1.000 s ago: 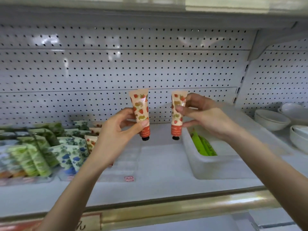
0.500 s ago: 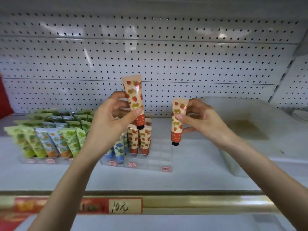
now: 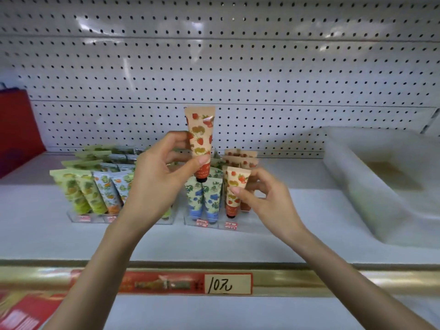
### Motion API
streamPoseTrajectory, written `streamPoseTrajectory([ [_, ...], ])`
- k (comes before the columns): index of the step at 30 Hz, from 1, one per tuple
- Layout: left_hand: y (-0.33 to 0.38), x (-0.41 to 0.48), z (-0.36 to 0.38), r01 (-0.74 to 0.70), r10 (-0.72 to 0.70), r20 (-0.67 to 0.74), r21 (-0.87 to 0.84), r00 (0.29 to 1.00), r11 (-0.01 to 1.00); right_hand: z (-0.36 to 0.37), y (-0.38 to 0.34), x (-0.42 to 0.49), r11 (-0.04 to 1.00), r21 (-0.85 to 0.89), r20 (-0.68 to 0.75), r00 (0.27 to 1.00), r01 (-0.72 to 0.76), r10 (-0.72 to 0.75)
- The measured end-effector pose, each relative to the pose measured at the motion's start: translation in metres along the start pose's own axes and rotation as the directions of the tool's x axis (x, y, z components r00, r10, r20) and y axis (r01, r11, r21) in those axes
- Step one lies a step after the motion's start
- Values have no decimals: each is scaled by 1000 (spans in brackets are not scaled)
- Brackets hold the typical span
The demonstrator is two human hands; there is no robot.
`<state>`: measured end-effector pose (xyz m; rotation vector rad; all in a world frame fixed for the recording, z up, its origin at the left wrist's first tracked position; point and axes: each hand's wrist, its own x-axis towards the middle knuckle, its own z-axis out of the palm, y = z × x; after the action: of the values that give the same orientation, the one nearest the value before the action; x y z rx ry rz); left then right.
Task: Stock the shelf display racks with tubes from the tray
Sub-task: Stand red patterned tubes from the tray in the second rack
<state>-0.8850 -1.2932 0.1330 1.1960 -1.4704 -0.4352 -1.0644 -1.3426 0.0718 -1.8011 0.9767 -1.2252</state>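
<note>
Strawberry tube (image 3: 232,194) pinched in the right hand (image 3: 269,203) nears its rack slot (image 3: 232,219), needing cap-down seating; left hand (image 3: 157,184) grips another tube (image 3: 200,134).

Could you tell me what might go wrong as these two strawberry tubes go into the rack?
1. The right hand is lowering its strawberry tube into a tight front slot of the clear rack; it could nudge the blue-flower tubes beside it and tip them.
2. The left hand pinches the raised strawberry tube only near its cap end, so it might slip and fall onto the stocked rows below.
</note>
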Motion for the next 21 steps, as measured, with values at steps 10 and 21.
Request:
streamPoseTrajectory([
  [10, -14, -4, -14, -15, 14, 20, 27, 1000, 1000, 21, 16, -5, 994, -68, -41, 996, -86, 83],
  [21, -18, -6, -18, -9, 9, 40, 20, 999, 1000, 22, 15, -6, 993, -72, -36, 995, -95, 92],
])
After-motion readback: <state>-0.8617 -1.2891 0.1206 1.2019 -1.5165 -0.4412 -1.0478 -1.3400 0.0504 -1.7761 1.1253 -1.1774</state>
